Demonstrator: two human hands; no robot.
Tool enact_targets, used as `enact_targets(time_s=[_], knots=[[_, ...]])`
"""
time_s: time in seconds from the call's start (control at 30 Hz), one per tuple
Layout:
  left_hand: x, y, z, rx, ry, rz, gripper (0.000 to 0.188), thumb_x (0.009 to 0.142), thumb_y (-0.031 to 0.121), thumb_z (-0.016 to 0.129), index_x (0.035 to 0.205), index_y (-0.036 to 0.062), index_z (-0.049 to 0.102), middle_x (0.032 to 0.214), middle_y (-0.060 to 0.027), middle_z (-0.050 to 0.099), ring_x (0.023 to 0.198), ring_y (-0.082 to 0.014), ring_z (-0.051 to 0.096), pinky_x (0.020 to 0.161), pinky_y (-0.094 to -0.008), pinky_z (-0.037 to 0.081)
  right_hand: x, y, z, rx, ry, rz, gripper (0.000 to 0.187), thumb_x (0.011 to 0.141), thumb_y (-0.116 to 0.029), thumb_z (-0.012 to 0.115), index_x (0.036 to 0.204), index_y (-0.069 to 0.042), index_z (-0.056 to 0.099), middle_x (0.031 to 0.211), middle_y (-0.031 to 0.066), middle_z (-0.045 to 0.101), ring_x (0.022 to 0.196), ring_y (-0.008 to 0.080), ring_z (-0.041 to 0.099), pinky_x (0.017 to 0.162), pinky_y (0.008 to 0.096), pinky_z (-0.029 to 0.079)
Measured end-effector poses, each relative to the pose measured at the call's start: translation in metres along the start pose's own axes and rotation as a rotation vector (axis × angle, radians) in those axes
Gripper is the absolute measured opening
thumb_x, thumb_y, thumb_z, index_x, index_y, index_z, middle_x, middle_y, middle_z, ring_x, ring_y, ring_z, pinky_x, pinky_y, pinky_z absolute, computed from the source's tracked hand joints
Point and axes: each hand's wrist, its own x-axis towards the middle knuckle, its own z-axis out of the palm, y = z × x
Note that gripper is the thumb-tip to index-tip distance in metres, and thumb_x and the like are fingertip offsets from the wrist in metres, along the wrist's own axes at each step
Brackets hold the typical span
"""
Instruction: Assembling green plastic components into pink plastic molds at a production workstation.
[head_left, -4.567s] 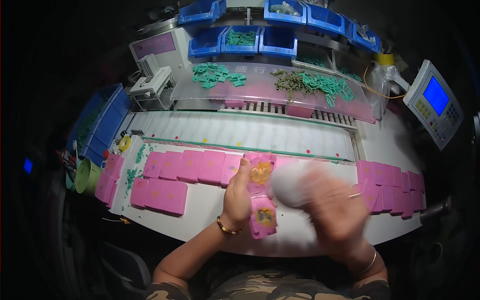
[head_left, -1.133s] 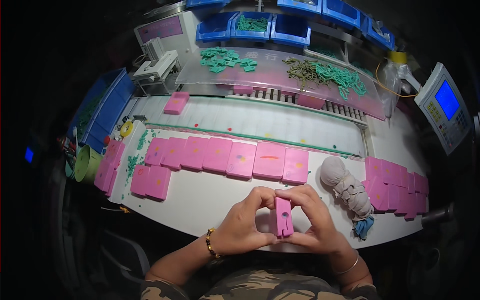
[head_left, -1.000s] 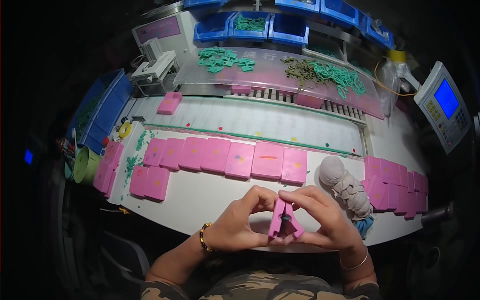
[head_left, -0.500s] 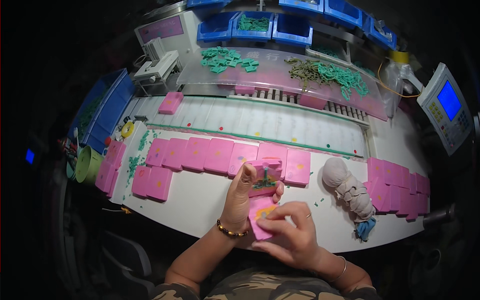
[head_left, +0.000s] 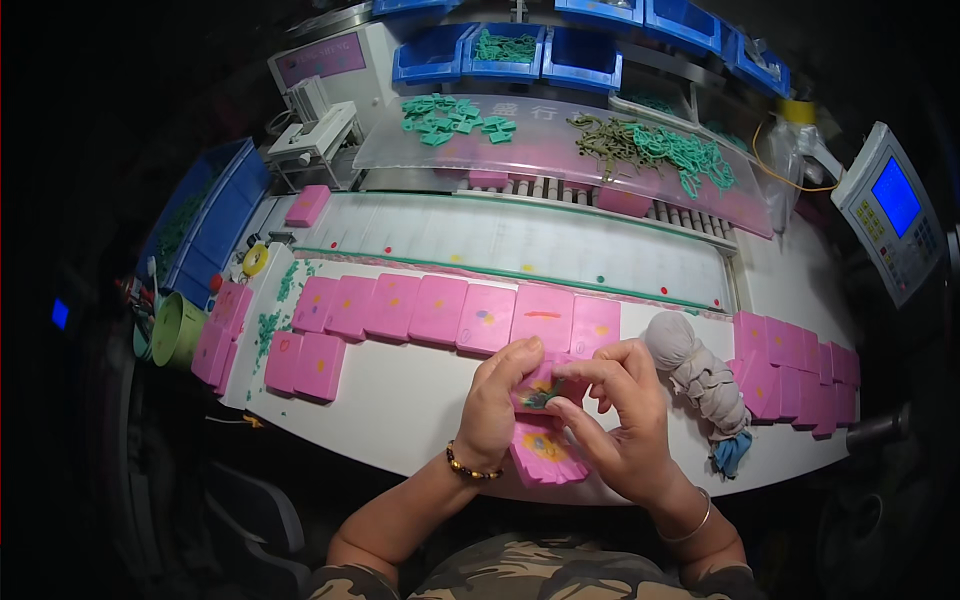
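Observation:
Held in front of me is a pink rubber mould (head_left: 548,462) folded open, its lower flap hanging down with a yellow-orange stain on its inner face. My left hand (head_left: 493,410) grips it from the left side. In the upper part sits a small dark green wax piece (head_left: 540,396). My right hand (head_left: 625,420) reaches in from the right, its thumb and forefinger closed about that piece, though the fingertips partly cover it. Behind my hands, a row of closed pink moulds (head_left: 437,308) lies on the white table (head_left: 410,420).
A cloth-wrapped bundle (head_left: 690,370) lies to the right, beside stacked pink moulds (head_left: 785,375). A conveyor belt (head_left: 470,235) runs behind. Green wax pieces (head_left: 455,118) lie on a clear shelf (head_left: 540,150). A blue bin (head_left: 215,210) stands left, a control panel (head_left: 893,205) right.
My right hand has gone from the mould's lower flap up to the green piece. The upper part of the mould has tilted down. On the belt, a pink mould and the coloured dots have shifted left.

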Motion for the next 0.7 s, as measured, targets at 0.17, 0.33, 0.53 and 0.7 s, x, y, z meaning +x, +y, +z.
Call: enact_targets(time_s=[0.17,0.33,0.53,0.7], knots=[[-0.003,0.006,0.007,0.069,0.015,0.053,0.027,0.099,0.025,0.046,0.098,0.0021,0.060,0.087,-0.0042,0.061,0.077,-0.0115,0.059,0.072,-0.0269,0.050,0.000,0.008,0.005,-0.104,0.031,-0.106,0.021,0.073,-0.003,0.073,0.091,-0.002,0.062,0.095,0.0117,0.049,0.083,0.0259,0.051,0.070,0.0339,0.043],[-0.005,0.017,0.019,0.030,0.097,0.084,0.024,0.098,0.024,0.049,0.091,0.0034,0.059,0.082,-0.0016,0.060,0.072,-0.0086,0.059,0.065,-0.0244,0.049,-0.002,-0.001,0.003,-0.124,-0.012,-0.172,0.022,0.070,-0.001,0.072,0.090,-0.004,0.063,0.098,0.0124,0.051,0.092,0.0289,0.050,0.078,0.0367,0.042],[-0.002,0.025,0.008,0.082,0.008,0.007,0.043,0.100,0.043,0.046,0.103,0.0006,0.055,0.084,-0.0117,0.063,0.063,-0.0182,0.065,0.052,-0.0266,0.051,0.008,-0.004,-0.015,-0.125,0.207,-0.234,0.019,0.073,-0.002,0.073,0.090,-0.004,0.065,0.101,0.0099,0.053,0.089,0.0222,0.050,0.076,0.0301,0.040],[-0.013,0.017,0.006,0.172,-0.173,0.002,0.027,0.098,0.028,0.057,0.107,0.0024,0.055,0.100,-0.0109,0.060,0.071,-0.0144,0.066,0.063,-0.0225,0.052,0.004,0.030,-0.009,0.502,0.190,0.246,0.011,0.083,-0.005,0.072,0.090,-0.004,0.064,0.101,0.0047,0.053,0.089,0.0101,0.049,0.074,0.0232,0.039]])
